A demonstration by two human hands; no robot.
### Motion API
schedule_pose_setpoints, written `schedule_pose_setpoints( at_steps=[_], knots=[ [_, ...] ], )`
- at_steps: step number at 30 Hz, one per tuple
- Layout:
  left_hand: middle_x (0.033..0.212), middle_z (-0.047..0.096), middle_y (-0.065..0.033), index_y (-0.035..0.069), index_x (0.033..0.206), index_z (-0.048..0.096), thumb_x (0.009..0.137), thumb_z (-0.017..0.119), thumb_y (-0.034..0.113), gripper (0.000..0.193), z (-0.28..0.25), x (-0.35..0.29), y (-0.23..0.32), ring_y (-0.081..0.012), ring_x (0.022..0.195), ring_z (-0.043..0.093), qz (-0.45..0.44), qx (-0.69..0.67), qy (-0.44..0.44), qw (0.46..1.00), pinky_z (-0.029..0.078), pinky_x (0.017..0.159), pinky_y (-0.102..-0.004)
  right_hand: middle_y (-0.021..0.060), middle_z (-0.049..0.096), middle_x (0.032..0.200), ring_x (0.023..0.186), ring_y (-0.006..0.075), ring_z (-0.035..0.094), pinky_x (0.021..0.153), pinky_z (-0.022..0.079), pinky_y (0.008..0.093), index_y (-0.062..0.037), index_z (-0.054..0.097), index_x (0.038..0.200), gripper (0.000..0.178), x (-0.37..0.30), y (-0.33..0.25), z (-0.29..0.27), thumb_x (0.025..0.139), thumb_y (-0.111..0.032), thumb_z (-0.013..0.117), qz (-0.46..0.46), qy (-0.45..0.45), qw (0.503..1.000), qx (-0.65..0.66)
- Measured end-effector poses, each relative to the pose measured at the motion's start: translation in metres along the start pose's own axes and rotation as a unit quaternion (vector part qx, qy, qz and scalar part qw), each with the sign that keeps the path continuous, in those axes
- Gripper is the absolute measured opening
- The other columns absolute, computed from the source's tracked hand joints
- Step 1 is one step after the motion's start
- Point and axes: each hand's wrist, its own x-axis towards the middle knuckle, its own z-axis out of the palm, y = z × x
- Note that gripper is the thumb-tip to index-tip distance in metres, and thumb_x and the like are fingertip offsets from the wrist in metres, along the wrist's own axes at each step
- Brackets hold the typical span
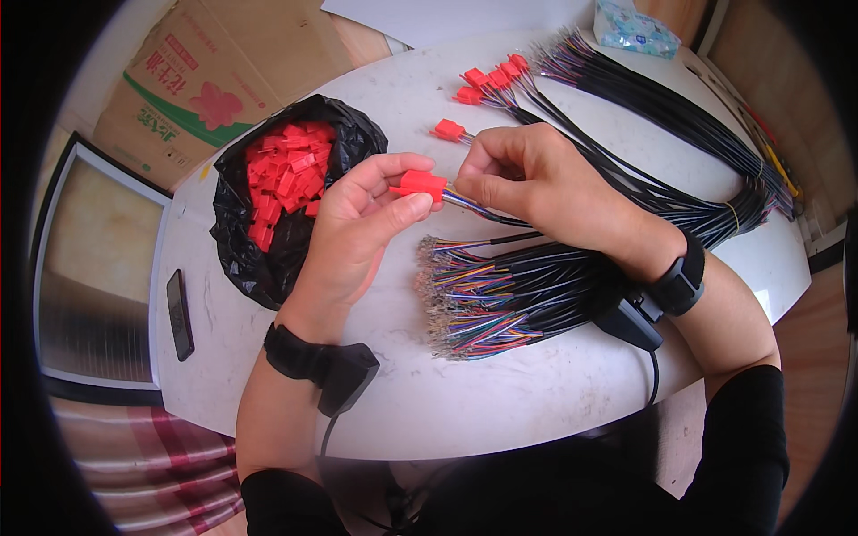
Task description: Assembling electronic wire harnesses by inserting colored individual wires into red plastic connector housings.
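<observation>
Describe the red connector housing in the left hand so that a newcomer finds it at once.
On the white table, find the black plastic bag and, at its right edge, the left hand. It holds the red connector housing, with thin coloured wires at its right end. Unlike the loose red housings in the bag and the wired ones farther back, this one is held.
</observation>
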Motion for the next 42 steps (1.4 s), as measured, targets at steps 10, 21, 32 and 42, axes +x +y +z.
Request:
schedule_pose_setpoints(
  at_steps=[10,21,32,42],
  knots=[
    [0.101,0.061,-0.0065,-0.001,0.119,0.052,0.084,0.064,0.009,0.039,0.002,0.000,0.001,-0.0128,0.092,0.058,0.013,0.016,-0.013,1.000,0.046,0.087,-0.0272,0.0030,0.059,0.065,0.059,0.0069,0.051,0.055,0.042,0.0234,0.0029,0.062,0.077,0.016,0.000,0.004,0.004,0.084,-0.012,0.061,-0.007,0.006,1.000,0.016],
    [0.100,0.063,-0.0099,-0.002,0.115,0.055,0.083,0.064,0.005,0.033,0.002,-0.001,0.004,-0.0149,0.092,0.060,0.031,0.007,0.001,0.999,0.047,0.086,-0.0281,0.0012,0.059,0.076,0.072,0.0060,0.051,0.067,0.042,0.0207,0.0007,0.060,0.084,0.015,0.005,0.004,-0.015,0.090,-0.013,0.058,0.005,-0.081,0.996,0.023],
    [0.101,0.061,-0.0073,-0.002,0.120,0.053,0.084,0.064,0.009,0.039,0.002,-0.001,0.003,-0.0131,0.092,0.058,0.035,0.037,-0.015,0.999,0.046,0.087,-0.0286,0.0047,0.059,0.066,0.062,0.0091,0.053,0.059,0.044,0.0251,0.0026,0.061,0.082,0.013,0.001,0.003,-0.004,0.085,-0.010,0.061,-0.031,-0.039,0.998,-0.026],
    [0.099,0.062,-0.0069,-0.003,0.119,0.054,0.084,0.063,0.007,0.037,0.002,-0.003,0.006,-0.0110,0.091,0.059,0.011,0.059,-0.034,0.998,0.047,0.084,-0.0255,0.0054,0.057,0.064,0.060,0.0112,0.051,0.057,0.042,0.0268,0.0032,0.059,0.081,0.015,0.000,0.005,-0.002,0.086,-0.011,0.060,-0.057,-0.050,0.996,-0.052]
  ],
)
